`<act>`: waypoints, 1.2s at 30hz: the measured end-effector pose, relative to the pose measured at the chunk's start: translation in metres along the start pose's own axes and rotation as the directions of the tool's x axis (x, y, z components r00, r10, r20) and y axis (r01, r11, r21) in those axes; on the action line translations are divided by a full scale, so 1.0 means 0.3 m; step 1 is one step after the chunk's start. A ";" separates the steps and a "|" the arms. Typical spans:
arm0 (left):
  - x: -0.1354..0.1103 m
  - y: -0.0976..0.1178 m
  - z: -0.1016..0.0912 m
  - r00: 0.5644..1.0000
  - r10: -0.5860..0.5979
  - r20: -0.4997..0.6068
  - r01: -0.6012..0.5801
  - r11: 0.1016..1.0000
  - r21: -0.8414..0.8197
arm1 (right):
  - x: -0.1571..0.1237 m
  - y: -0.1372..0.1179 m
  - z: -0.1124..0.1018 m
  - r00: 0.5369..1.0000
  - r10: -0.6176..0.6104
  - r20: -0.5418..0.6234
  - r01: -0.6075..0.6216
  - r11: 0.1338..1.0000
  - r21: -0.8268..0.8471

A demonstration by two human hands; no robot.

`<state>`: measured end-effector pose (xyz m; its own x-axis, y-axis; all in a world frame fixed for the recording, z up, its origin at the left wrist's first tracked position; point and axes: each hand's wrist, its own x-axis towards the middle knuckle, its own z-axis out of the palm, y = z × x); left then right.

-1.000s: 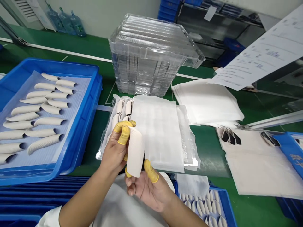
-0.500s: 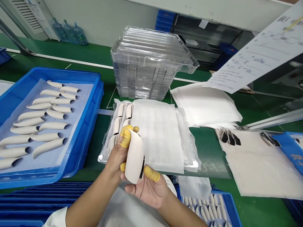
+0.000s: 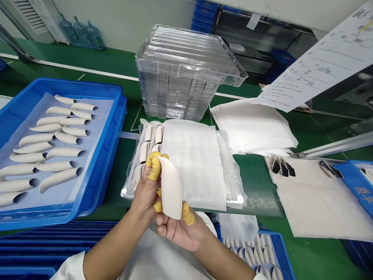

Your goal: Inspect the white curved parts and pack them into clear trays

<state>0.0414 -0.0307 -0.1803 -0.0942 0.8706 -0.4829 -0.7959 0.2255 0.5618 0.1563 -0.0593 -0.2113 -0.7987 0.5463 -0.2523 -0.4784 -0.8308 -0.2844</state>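
Observation:
A cream-white, curved, ribbed shell-like piece stands nearly upright between my two hands. My left hand, with yellow finger cots, pinches its upper left edge. At the lower right edge, my right hand grips it with a yellow-covered finger, the other fingers curled under its bottom end. Behind the hands lies a clear plastic tray, its left columns filled with similar pieces. White sheets cover much of the rest of that tray.
A blue bin at left holds several matching pieces on a liner. Stacked clear trays rise behind. White sheets lie at back right, black-faced parts at right. Another blue bin of pieces sits below right.
The piece has turned so its ribbed outer face shows more and its dark inner side is hidden. My right fingers have curled closer under its lower end. The view has shifted slightly.

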 end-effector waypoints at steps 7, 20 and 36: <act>0.026 -0.018 -0.027 0.980 0.191 -0.056 -0.178 0.967 0.185 | -0.015 -0.036 0.014 0.999 -0.048 0.011 0.049 0.990 -0.133; -0.034 0.039 -0.147 0.896 0.151 0.418 -0.310 0.886 0.345 | -0.070 -0.082 0.040 0.758 -0.653 -0.011 0.289 0.350 -0.891; -0.025 0.041 -0.125 0.933 0.068 0.354 -0.187 0.930 0.315 | -0.072 -0.087 0.039 0.648 -0.718 0.254 0.261 -0.104 -0.960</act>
<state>0.0097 -0.0509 -0.1950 0.0698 0.9822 -0.1744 -0.5346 0.1845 0.8247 0.1817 -0.0508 -0.1876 -0.2666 0.9236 0.2755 0.1921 0.3310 -0.9239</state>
